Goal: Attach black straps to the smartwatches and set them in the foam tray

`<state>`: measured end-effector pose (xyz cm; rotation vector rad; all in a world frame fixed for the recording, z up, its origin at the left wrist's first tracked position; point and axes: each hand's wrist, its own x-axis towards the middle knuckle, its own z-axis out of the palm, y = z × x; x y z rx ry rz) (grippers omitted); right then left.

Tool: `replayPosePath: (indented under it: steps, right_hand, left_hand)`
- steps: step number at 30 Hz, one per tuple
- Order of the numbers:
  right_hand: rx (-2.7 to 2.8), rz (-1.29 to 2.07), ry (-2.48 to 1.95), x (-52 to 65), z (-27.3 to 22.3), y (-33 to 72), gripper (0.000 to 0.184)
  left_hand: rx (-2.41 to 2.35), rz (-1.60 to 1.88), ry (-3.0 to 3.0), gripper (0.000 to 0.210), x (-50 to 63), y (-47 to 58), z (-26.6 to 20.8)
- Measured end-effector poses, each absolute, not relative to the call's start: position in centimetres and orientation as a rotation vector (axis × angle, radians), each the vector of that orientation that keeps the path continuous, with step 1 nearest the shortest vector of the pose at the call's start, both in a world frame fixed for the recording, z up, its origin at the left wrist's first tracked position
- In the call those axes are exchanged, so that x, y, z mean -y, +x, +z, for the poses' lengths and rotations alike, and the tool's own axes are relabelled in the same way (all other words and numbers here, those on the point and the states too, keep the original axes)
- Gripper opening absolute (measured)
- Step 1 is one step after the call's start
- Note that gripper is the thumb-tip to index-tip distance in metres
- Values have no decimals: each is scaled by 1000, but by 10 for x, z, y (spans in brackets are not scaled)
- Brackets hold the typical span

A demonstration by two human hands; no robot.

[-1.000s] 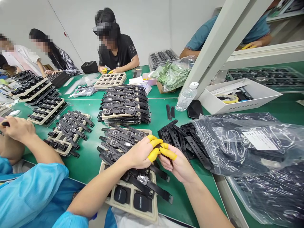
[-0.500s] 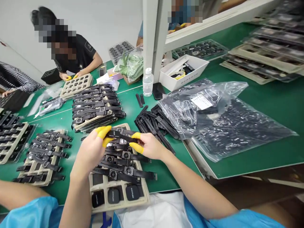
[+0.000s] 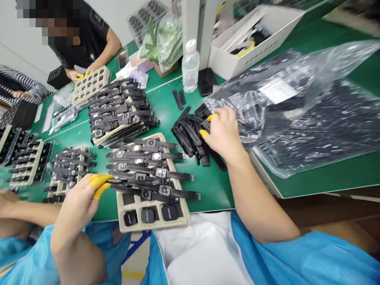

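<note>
My left hand [image 3: 86, 194], with yellow finger cots, is closed on a dark smartwatch [image 3: 120, 181] seen nearly edge-on; how much strap is attached cannot be told. The hand is at the left side of a beige tray [image 3: 184, 215], where several smartwatches [image 3: 161, 173] with black straps lie face down in rows. Square black watch bodies without visible straps [image 3: 170, 212] fill its nearest row. My right hand [image 3: 224, 134], also in yellow cots, reaches into a pile of black watch straps [image 3: 190, 136], thumb and forefinger around one strap.
Beyond the tray is a stack of trays with strapped watches [image 3: 115, 107]. Large clear bags of black straps [image 3: 320, 126] cover the right. A water bottle [image 3: 190, 67], phone [image 3: 207, 82] and white box [image 3: 255, 39] stand behind. Co-workers sit at left; one handles a tray [image 3: 92, 85].
My hands have separated. The left moved left and down with the smartwatch; the right let go of it and moved right to the strap pile. The camera view tilted downward.
</note>
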<state>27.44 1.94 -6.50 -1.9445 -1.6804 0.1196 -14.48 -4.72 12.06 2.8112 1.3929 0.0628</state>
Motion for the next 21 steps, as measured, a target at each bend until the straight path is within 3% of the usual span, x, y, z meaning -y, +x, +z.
replayPosePath:
  steps: [6, 12, 21]
  right_hand:
    - [1776, 305, -2012, -17, -67, 278, 36]
    - [1785, 272, -2070, -18, -71, 275, 37]
    - [1717, 182, -1998, -24, -88, 277, 37]
  left_hand:
    - [-1322, -32, 2374, 26, 84, -154, 104]
    - [-1443, -288, 2225, 31, 93, -182, 62]
    - [-1663, -154, 2145, 16, 87, -191, 42]
